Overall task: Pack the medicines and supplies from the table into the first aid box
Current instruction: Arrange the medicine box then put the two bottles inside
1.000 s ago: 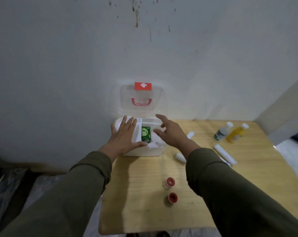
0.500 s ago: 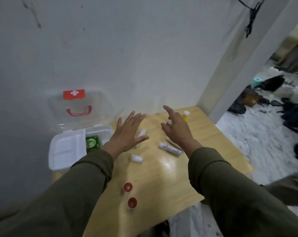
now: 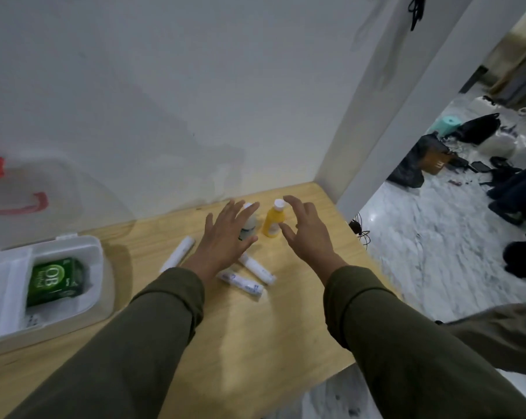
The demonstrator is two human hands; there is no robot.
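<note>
A green carton (image 3: 54, 281) is held in the open first aid box (image 3: 100, 267); the yellow bottle (image 3: 273, 222) is flanked by spread, empty fingers (image 3: 249, 210).

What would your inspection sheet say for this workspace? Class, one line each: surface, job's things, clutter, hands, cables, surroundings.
Surface: wooden table, against the wall.
Job's things: open first aid box holds a green packet; yellow bottle, white bottle upright; three white tubes lying flat.
Clutter: nothing seen.
Hands: left hand, right hand open, empty, at the bottles.
Cables: black wire past the table's right edge.
Surroundings: bags on a marble floor.
</note>
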